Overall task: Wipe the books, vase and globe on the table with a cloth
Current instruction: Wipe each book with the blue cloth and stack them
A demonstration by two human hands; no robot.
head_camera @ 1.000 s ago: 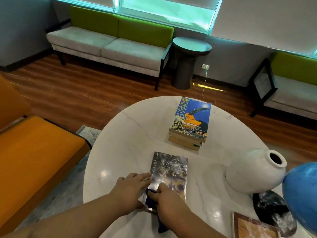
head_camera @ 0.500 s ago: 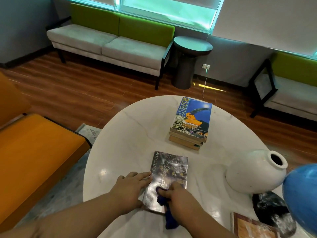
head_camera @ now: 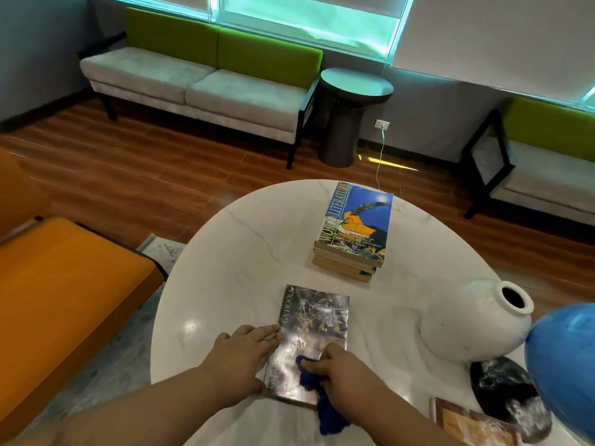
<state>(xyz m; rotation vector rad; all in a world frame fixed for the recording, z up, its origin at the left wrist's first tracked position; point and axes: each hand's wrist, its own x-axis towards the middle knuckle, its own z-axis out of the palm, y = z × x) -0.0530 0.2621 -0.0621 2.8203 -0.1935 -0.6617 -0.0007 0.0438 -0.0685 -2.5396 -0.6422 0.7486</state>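
A glossy dark book (head_camera: 314, 320) lies flat on the round white marble table (head_camera: 244, 262). My left hand (head_camera: 240, 355) rests against the book's left edge, fingers extended over the spine. My right hand (head_camera: 338, 371) grips a dark blue cloth (head_camera: 322, 397) and presses it on the book's lower right part. A stack of books (head_camera: 354, 233) with a blue cover on top sits farther back. A white vase (head_camera: 476, 320) lies tilted at the right. The blue globe (head_camera: 563, 362) shows at the right edge on a black marbled base (head_camera: 505, 394).
Another book (head_camera: 467, 423) with a brown cover lies at the table's near right edge. An orange seat (head_camera: 64, 304) stands close on the left. A green and grey sofa (head_camera: 199, 82), a dark round side table (head_camera: 354, 114) and a second sofa (head_camera: 541, 162) line the far wall.
My right hand has slid the cloth from the book's lower left corner rightward and slightly up across the cover. My left hand has kept its place at the book's left edge.
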